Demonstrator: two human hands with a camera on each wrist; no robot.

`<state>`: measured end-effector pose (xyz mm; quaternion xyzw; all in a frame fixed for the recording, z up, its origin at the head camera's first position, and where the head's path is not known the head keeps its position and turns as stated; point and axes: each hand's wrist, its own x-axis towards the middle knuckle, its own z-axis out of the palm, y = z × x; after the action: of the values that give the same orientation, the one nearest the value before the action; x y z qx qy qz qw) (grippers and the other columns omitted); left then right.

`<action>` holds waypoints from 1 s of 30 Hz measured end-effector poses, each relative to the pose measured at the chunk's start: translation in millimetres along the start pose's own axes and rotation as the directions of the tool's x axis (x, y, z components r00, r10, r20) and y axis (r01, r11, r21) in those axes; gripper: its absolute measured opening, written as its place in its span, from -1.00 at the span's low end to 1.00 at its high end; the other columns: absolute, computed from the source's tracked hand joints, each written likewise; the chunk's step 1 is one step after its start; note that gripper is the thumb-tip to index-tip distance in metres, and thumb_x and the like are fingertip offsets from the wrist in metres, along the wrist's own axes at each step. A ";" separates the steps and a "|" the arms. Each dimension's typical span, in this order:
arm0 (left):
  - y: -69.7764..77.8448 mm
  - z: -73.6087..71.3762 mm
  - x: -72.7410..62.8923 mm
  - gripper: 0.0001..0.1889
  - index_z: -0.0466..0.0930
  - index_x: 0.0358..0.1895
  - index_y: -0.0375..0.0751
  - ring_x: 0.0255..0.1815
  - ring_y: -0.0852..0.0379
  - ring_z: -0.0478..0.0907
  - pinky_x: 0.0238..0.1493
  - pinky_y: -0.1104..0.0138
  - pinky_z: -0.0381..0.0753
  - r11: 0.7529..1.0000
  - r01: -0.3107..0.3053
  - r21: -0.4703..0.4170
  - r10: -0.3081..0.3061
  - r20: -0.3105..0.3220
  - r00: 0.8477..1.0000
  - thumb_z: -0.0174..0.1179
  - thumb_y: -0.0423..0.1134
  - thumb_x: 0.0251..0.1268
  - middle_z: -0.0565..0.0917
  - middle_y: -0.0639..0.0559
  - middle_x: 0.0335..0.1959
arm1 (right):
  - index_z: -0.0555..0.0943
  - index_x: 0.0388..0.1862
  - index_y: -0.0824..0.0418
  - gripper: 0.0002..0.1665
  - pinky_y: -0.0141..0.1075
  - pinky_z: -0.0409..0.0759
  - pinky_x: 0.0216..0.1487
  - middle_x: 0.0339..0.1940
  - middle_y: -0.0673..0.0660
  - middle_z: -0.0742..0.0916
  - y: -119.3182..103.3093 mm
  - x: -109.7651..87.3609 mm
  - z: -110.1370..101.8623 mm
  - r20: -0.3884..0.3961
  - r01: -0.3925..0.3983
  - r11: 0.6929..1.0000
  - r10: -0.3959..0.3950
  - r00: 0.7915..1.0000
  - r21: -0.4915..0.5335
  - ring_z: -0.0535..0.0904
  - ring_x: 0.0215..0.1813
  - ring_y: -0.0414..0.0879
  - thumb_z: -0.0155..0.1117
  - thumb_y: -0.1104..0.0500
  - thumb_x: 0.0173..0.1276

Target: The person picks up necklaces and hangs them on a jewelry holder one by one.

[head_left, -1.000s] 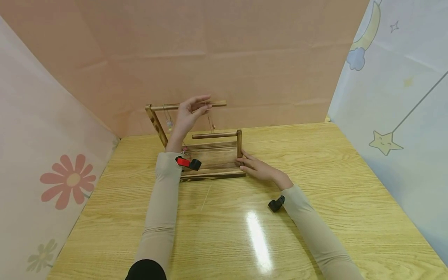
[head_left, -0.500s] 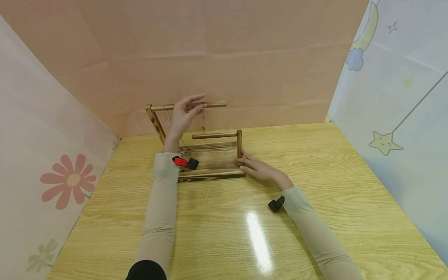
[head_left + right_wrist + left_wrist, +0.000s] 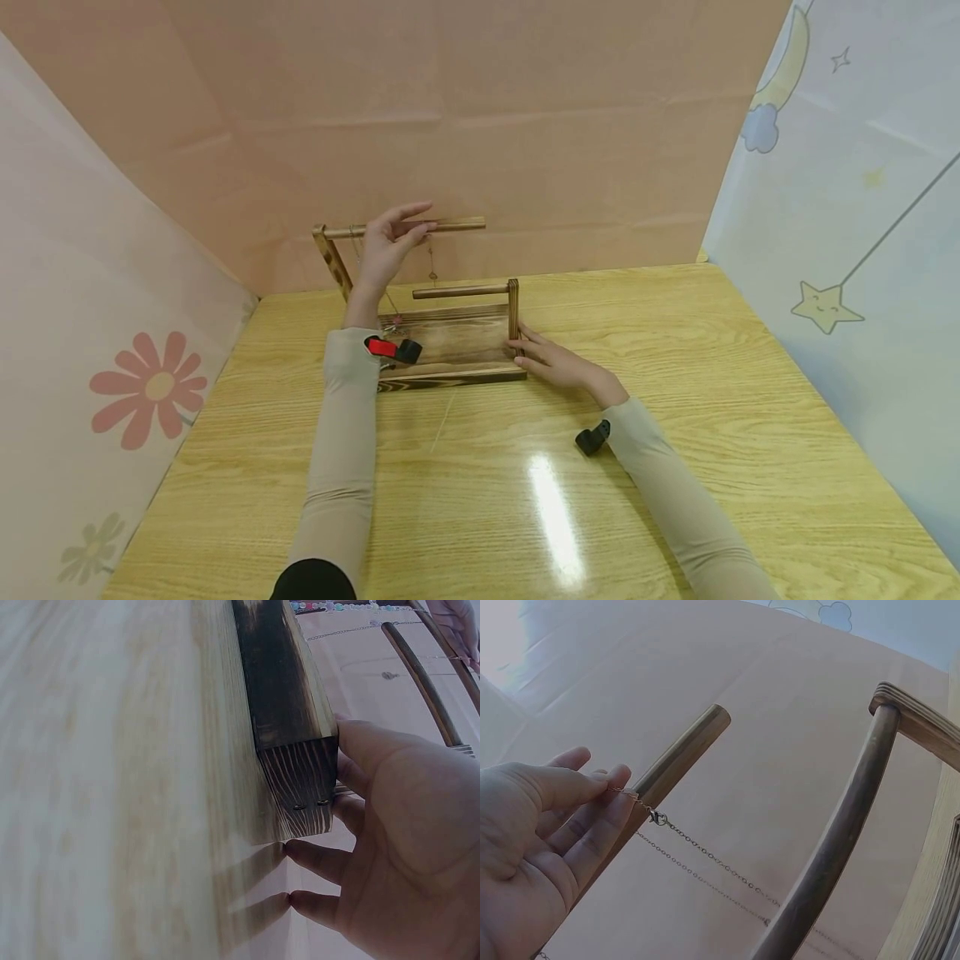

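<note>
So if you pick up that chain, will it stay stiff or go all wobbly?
Probably wobbly: the chain is made of small links that can bend everywhere. It's likely light, since those links look thin. It might snag too, because its clasp sits close beside the upper rod.

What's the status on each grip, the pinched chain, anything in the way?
Left grip pinches chain beside upper bar. Right grip touches right end of stand. Clasp beside left grip. Lower bar partly hides chain in left wrist view.
</note>
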<state>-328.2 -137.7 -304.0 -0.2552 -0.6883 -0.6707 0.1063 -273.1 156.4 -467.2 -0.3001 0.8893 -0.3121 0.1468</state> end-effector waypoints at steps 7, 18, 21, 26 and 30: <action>-10.8 -4.5 2.4 -0.64 0.46 0.14 -0.45 -0.07 0.05 0.63 -0.02 0.32 0.62 0.999 -0.022 -0.026 0.022 -0.008 1.000 0.10 -0.45 0.27 0.64 -0.02 -0.06 | 0.16 0.45 0.08 -0.40 0.13 0.04 0.42 0.53 0.10 -0.13 0.7 0.2 -0.2 -0.006 0.002 1.000 -0.002 1.000 0.001 -0.12 0.50 0.16 -0.19 -0.09 0.51; -15.3 -8.3 -0.5 -0.63 0.46 0.14 -0.42 -0.07 0.10 0.62 -0.02 0.31 0.62 1.000 -0.011 -0.014 0.011 -0.018 1.000 0.11 -0.44 0.27 0.60 -0.15 0.01 | 0.15 0.45 0.08 -0.40 0.13 0.05 0.41 0.53 0.09 -0.14 0.8 -1.8 -1.6 -0.002 0.002 1.000 -0.002 1.000 -0.004 -0.12 0.50 0.16 -0.18 -0.07 0.52; -15.8 -8.4 -1.8 -0.63 0.45 0.15 -0.42 -0.07 0.14 0.62 -0.03 0.34 0.62 1.000 -0.010 -0.015 0.010 -0.020 1.000 0.11 -0.44 0.27 0.60 -0.13 0.02 | 0.15 0.45 0.09 -0.40 0.14 0.05 0.41 0.53 0.10 -0.14 1.3 -2.2 -1.7 -0.003 0.003 1.000 -0.003 1.000 -0.001 -0.12 0.50 0.16 -0.19 -0.07 0.52; -15.8 -8.7 -3.1 -0.63 0.47 0.15 -0.39 -0.08 0.15 0.62 -0.04 0.35 0.62 1.000 -0.007 -0.024 0.006 -0.030 1.000 0.11 -0.42 0.27 0.56 -0.29 0.04 | 0.15 0.45 0.09 -0.40 0.15 0.05 0.41 0.53 0.10 -0.15 1.5 -3.1 -2.1 -0.004 0.002 1.000 -0.002 1.000 0.003 -0.12 0.50 0.17 -0.19 -0.07 0.52; -14.6 -9.8 -4.3 -0.64 0.50 0.14 -0.32 -0.07 0.11 0.62 -0.04 0.35 0.62 1.000 -0.004 -0.020 0.003 -0.034 0.999 0.10 -0.43 0.27 0.57 -0.30 0.01 | 0.13 0.46 0.08 -0.39 0.15 0.04 0.41 0.53 0.10 -0.16 0.1 -3.8 -2.7 0.004 -0.005 1.000 0.005 1.000 0.009 -0.14 0.50 0.17 -0.20 -0.09 0.52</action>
<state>-333.7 -147.8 -318.1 -0.2460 -0.6790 -0.6818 0.1166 -271.4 160.1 -465.0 -0.2979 0.8885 -0.3150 0.1505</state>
